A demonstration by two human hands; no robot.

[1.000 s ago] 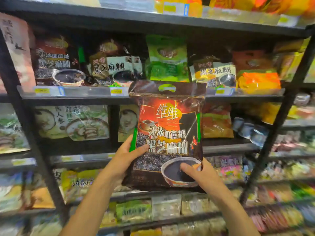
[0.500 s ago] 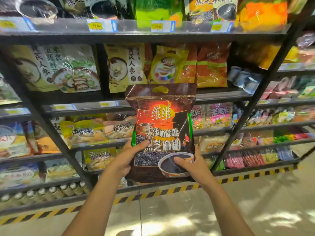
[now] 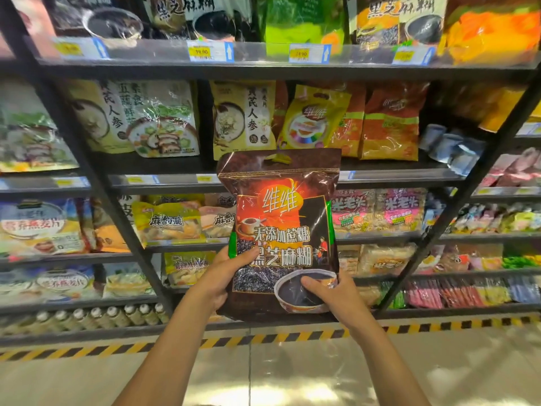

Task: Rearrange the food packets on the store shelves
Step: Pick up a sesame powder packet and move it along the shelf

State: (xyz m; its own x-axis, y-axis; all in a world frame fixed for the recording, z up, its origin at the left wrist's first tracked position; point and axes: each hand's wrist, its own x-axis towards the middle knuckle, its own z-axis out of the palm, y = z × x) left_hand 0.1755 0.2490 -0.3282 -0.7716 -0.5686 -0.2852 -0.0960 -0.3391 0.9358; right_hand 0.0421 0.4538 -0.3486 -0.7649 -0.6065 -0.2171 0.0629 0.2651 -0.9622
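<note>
Head view. One dark brown and orange-red glossy plastic food packet [image 3: 281, 230], held in the air in front of the black metal store shelves [image 3: 380, 177], near mid-frame. Long axis vertical. Handle cut-out end up, base down. Printed face toward the camera, text reading upright. Top edge overlaps the second shelf rail from the top; base is level with the lowest shelf.

Hands: two. Left hand [image 3: 218, 281] grips the packet's lower left edge, thumb laid across the front, fingers hidden behind. Right hand [image 3: 336, 297] grips the lower right corner, thumb pressed on the printed bowl, fingers behind the packet. Both are clamped on the packet, on opposite sides.

Counts on the shelves:
- Four yellow price tags [image 3: 200, 51] on the top rail.
- Two pink rice-cracker packets [image 3: 401, 209] just right of the held packet.
- Two orange packets [image 3: 390, 121] side by side, above it and to its right.
- A row of capped bottles [image 3: 117, 313] at lower left, too blurred to count.
- One yellow-and-black striped floor strip [image 3: 278, 336] along the shelf foot.

Change: 1.0 s ago the packet's top overlapped the rail under the black-and-yellow sesame packets [image 3: 401, 22]. It now stands one shelf lower against the rack. Since 0.5 s ago, position and both grips are unchanged. Orientation is the same throughout.
</note>
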